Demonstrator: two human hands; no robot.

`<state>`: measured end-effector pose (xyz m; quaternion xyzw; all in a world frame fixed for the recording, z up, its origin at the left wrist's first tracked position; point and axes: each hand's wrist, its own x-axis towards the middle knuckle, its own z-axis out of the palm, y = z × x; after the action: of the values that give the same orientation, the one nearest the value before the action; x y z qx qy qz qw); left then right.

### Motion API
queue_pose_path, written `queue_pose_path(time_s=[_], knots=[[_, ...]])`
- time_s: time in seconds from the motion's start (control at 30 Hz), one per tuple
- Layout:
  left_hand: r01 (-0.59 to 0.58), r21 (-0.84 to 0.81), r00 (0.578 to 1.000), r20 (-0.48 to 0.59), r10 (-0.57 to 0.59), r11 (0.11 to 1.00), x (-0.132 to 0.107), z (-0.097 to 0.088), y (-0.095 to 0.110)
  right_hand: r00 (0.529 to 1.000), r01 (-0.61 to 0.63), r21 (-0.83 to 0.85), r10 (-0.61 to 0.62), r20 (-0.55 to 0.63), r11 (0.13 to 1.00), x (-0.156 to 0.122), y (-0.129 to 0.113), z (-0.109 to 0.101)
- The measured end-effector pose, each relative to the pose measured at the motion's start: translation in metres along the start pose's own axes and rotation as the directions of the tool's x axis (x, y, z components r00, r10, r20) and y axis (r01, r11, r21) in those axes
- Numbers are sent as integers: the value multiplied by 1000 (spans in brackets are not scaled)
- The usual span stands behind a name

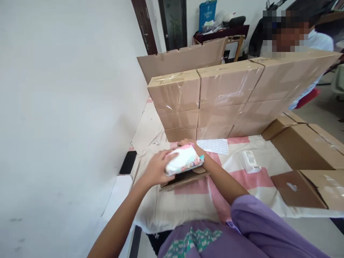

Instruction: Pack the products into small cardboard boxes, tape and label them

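Observation:
My left hand [159, 167] is closed on the left end of a soft white pack [182, 158] with pink and teal ends and small coloured prints, which looks like wipes or tissues. Under the pack is a small open cardboard box [185, 182], its inside dark and mostly covered from view. My right hand [187, 142] is at the far side of the pack, its forearm crossing to the right of the box. The pack hides most of its fingers, so I cannot tell what they grip.
Taped cardboard boxes [223, 93] form a wall behind a white keyboard [213, 146]. Right of my arm are a white tape dispenser [249, 162] and brown cartons [303, 143]. A black phone [128, 162] lies by the left wall. A person [319, 39] is beyond the boxes.

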<state>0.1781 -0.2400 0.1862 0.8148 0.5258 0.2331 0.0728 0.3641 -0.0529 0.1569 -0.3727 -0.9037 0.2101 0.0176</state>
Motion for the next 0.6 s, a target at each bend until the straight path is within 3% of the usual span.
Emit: queue_pose_path(time_s=[0.07,0.17,0.27,0.43,0.6], knots=[[-63,39,992,115,58,997,9,21,-3,1000,-17,-23,17,17,1000,-2,0,-1],[-50,6,983,179,49,999,7,40,-18,998,-60,-46,61,19,997,-2,0,-4],[-15,-8,978,206,16,1000,-3,41,-27,996,-85,-38,85,4,996,0,-1,-1],[27,14,970,239,-29,1000,-14,34,-21,998,-55,21,56,-24,998,1,1,5],[31,180,916,388,-100,983,-12,38,-9,995,-16,85,25,-98,996,-1,1,8]])
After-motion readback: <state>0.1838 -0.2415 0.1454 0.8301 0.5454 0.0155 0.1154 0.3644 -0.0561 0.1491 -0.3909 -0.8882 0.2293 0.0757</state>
